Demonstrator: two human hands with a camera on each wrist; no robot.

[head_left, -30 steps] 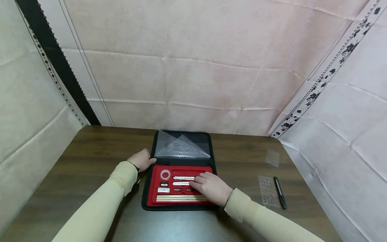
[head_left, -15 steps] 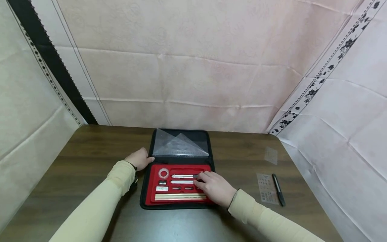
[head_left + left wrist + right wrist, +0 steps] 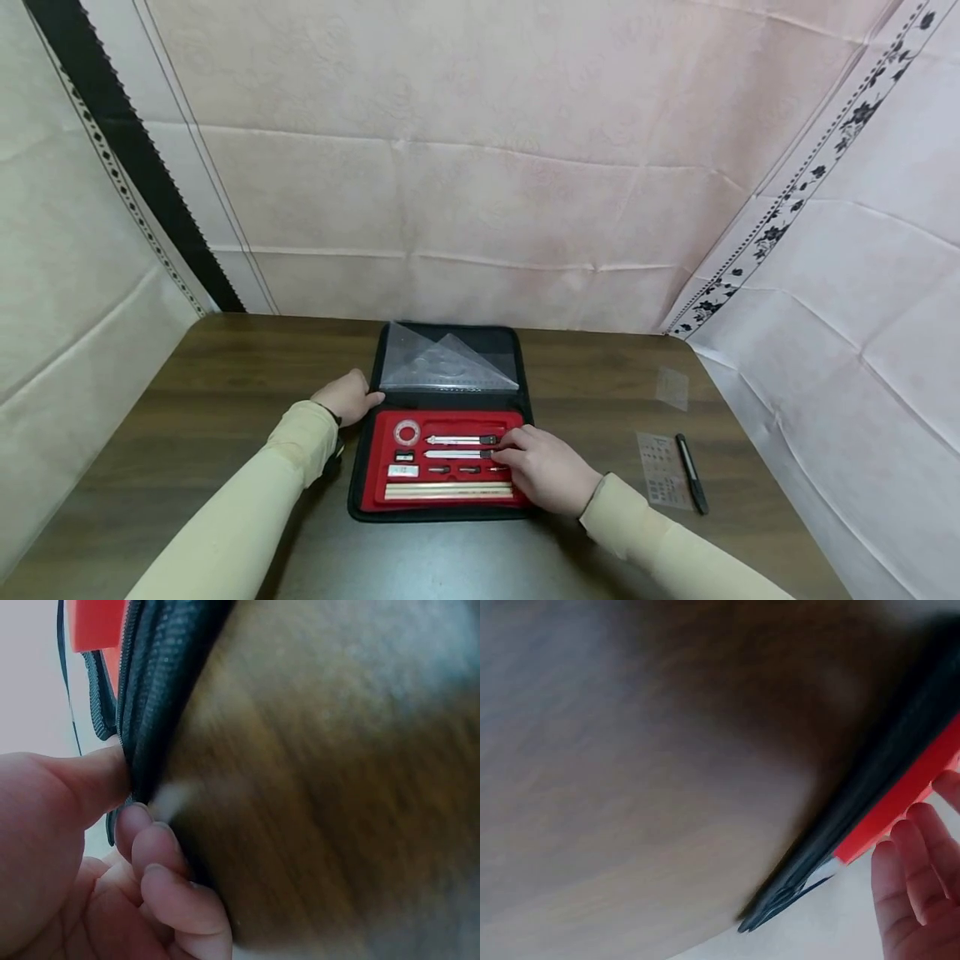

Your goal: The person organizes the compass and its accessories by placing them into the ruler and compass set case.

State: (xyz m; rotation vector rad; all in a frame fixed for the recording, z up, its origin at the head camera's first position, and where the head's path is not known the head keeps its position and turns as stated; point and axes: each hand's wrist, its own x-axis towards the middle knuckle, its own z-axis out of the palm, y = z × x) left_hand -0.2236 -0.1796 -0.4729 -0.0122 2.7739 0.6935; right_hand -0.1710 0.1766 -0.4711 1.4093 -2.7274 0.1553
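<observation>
A black zip case (image 3: 442, 516) lies unfolded on the table, a red tray (image 3: 467, 421) in its near half. The tray holds a compass (image 3: 459, 440), a second slim metal instrument (image 3: 456, 454), a white ring (image 3: 407, 432), a white eraser (image 3: 402, 471) and pencils (image 3: 448, 491). Clear set squares (image 3: 448, 367) sit in the lid. My left hand (image 3: 348, 397) pinches the case's left edge between thumb and curled fingers, clearer in the left wrist view. The right hand (image 3: 551, 471) rests over the tray's right end, fingers gently bent, fingertips at the slim instrument's end; nothing gripped shows.
On the right of the wooden table (image 3: 247, 375) lie a black pen (image 3: 692, 475), a clear printed sheet (image 3: 664, 469) and a small clear piece of film (image 3: 672, 388). Pale cloth (image 3: 480, 192) hangs behind and at both sides.
My right hand has slid right along the tray, uncovering the right ends of the compass, the slim instrument and the pencils. The left hand stays at the case's edge.
</observation>
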